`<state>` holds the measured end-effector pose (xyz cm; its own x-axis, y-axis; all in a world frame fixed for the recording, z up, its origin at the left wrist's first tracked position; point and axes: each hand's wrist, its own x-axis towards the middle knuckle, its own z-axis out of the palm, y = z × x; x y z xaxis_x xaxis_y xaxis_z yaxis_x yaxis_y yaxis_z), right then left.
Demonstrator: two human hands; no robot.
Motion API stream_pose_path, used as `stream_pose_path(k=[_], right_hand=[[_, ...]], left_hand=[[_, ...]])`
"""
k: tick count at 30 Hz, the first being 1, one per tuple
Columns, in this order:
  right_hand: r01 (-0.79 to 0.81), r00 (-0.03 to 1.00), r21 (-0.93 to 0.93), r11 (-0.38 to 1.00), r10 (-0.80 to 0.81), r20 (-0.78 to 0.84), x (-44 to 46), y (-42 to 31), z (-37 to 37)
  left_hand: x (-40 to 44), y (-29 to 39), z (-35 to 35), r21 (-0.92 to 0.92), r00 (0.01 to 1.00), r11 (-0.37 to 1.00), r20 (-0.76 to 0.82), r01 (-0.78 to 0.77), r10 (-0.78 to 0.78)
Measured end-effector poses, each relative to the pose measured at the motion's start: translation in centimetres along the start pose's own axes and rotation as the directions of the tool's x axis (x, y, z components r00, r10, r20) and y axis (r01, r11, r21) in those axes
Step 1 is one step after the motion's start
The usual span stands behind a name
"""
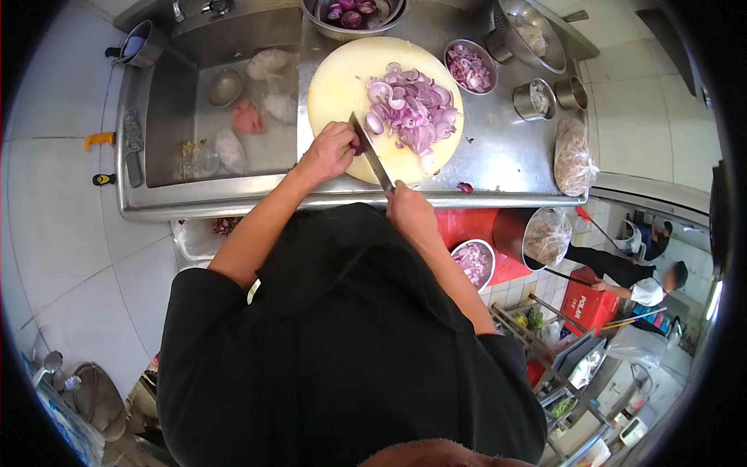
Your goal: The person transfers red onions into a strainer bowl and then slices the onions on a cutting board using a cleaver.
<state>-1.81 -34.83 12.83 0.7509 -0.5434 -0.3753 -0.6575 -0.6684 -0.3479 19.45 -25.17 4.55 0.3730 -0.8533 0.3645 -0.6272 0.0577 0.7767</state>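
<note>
A round cream cutting board [331, 86] lies on the steel counter. My left hand [333, 152] is closed on a dark red onion piece [357, 146] at the board's left part. My right hand [408, 204] grips the handle of a knife [373, 156] at the board's front edge. The blade points up and left, right beside the onion piece and my left fingertips. A heap of sliced red onion [416, 109] covers the middle and right of the board.
Left of the board is a sink [175, 148] with a small bowl [225, 87] and bags. Behind stands a bowl of whole onions [352, 17]. At right are an onion bowl [470, 67], small pots [534, 99] and a bag [573, 156]. Another person [630, 284] stands far right.
</note>
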Motion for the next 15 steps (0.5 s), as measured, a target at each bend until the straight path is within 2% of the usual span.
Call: stream_pose_path(k=[6, 12, 15], right_hand=[[0.033, 0.999, 0.005, 0.999, -0.032, -0.022, -0.9, -0.3, -2.4], [0.021, 1.0, 0.008, 1.0, -0.021, 0.021, 1.0, 0.4, 0.4], [-0.035, 0.999, 0.109, 0.993, 0.03, 0.045, 1.5, 1.3, -1.0]], left_hand=[[0.1, -0.3, -0.1, 0.011, 0.999, 1.0, 0.028, 0.029, -0.029], [-0.1, -0.2, 0.1, 0.024, 0.998, 0.998, 0.036, 0.059, -0.06], [0.2, 0.2, -0.2, 0.038, 0.998, 0.998, 0.018, 0.056, -0.056]])
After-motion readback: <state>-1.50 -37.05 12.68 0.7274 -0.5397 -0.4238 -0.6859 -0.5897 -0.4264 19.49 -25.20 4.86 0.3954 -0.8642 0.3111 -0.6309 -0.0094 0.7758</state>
